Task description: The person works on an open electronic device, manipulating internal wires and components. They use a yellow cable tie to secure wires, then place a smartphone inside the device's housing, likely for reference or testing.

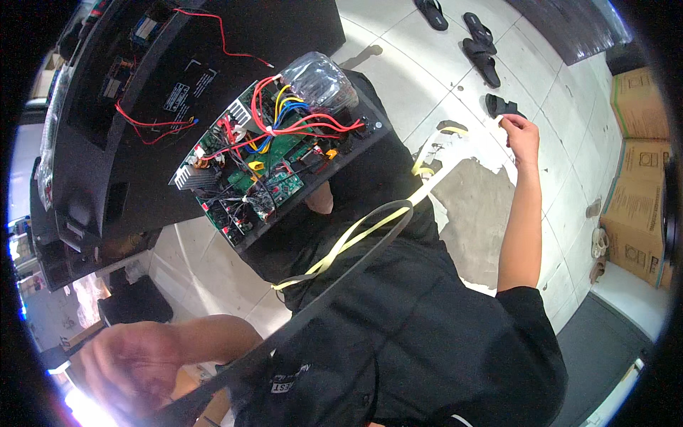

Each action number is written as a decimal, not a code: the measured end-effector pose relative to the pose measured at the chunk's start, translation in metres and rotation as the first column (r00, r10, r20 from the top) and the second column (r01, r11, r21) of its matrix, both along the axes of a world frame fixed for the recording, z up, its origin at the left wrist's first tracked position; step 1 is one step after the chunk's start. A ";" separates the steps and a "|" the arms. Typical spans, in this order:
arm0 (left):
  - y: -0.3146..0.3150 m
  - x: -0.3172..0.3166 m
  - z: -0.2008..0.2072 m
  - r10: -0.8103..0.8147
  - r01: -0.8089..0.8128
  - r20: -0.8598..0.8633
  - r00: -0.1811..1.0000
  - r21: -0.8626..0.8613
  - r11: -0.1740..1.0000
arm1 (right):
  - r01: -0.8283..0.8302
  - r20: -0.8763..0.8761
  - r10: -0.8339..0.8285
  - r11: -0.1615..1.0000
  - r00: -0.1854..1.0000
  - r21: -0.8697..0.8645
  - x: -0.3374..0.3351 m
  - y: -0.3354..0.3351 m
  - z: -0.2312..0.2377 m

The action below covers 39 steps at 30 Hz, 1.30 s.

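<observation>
My right hand (521,139), stretched out over the floor on the right, pinches the end of a pale yellow tape strip (427,186). That strip runs back in loops across my black-clothed lap and looks like backing from tape. A long dark grey strip (341,272) stretches from the loop at my lap toward the lower left. There my left hand (135,363), close and blurred, is curled at the strip's lower end; its fingertips are partly hidden. On my lap rests a black panel with a green circuit board (274,153), wired in red, blue, yellow and black.
A large black cabinet (270,28) with loose red wires (224,43) stands at the upper left. A clear plastic-wrapped part (316,82) sits on the panel. Black sandals (480,62) lie on the tiled floor; cardboard boxes (637,206) stand at the right.
</observation>
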<state>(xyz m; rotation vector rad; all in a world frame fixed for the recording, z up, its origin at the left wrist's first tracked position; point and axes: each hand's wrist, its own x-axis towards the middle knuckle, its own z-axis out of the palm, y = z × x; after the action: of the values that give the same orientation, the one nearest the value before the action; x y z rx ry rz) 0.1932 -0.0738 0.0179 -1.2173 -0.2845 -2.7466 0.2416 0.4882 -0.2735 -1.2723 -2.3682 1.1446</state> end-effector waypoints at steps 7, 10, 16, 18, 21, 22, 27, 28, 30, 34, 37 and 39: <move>0.008 -0.049 0.036 0.374 -0.406 -0.158 0.914 -0.330 0.852 | -0.314 -0.037 0.354 0.870 0.935 0.380 -0.016 -0.061 0.065; 0.023 -0.065 0.029 0.262 -0.249 -0.066 0.963 -0.593 0.766 | -0.911 -0.837 0.417 0.358 0.354 -0.206 -0.026 -0.186 0.104; 0.044 -0.116 0.030 0.526 -0.598 -0.296 0.798 -0.498 0.628 | -0.902 -0.973 0.196 -0.388 0.119 -0.188 -0.046 -0.341 0.159; 0.031 -0.122 0.041 0.617 -0.649 -0.256 0.745 -0.494 0.579 | -0.790 -0.943 0.216 -0.517 0.254 -0.331 -0.050 -0.335 0.161; -0.001 -0.115 0.044 0.641 -0.615 -0.179 0.747 -0.553 0.562 | -0.820 -0.849 0.302 -0.259 0.433 -0.510 -0.057 -0.285 0.162; -0.012 -0.113 0.040 0.692 -0.620 -0.133 0.710 -0.586 0.523 | -0.852 -0.844 0.272 -0.130 0.462 -0.508 -0.063 -0.269 0.163; -0.045 -0.112 -0.038 0.714 -0.517 -0.056 0.698 -0.728 0.449 | -0.884 -0.490 0.736 0.380 0.467 -0.271 -0.096 -0.195 0.202; -0.048 -0.110 -0.051 0.738 -0.510 0.000 0.675 -0.722 0.468 | -0.908 -0.434 0.798 0.379 0.417 -0.177 -0.106 -0.186 0.207; -0.052 -0.106 -0.069 0.798 -0.584 -0.005 0.603 -0.683 0.438 | -0.946 -0.329 0.889 0.318 0.319 -0.056 -0.124 -0.173 0.213; -0.052 -0.084 -0.076 0.813 -0.654 -0.122 0.569 -0.667 0.358 | -0.967 -0.354 0.908 0.252 0.222 0.039 -0.149 -0.162 0.195; -0.051 -0.084 -0.075 0.873 -0.743 -0.230 0.429 -0.640 0.197 | -0.940 -0.366 0.870 0.270 0.330 -0.206 -0.156 -0.153 0.183; -0.051 -0.095 -0.078 0.880 -0.735 -0.280 0.385 -0.670 0.108 | -0.926 -0.398 0.840 0.370 0.369 -0.077 -0.163 -0.147 0.182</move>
<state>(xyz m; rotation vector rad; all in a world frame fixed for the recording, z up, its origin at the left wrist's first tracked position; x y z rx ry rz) 0.0980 -0.1248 -0.0604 -0.4694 -1.6450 -1.6322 0.0789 0.3411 -0.0912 0.4121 -2.6838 1.8292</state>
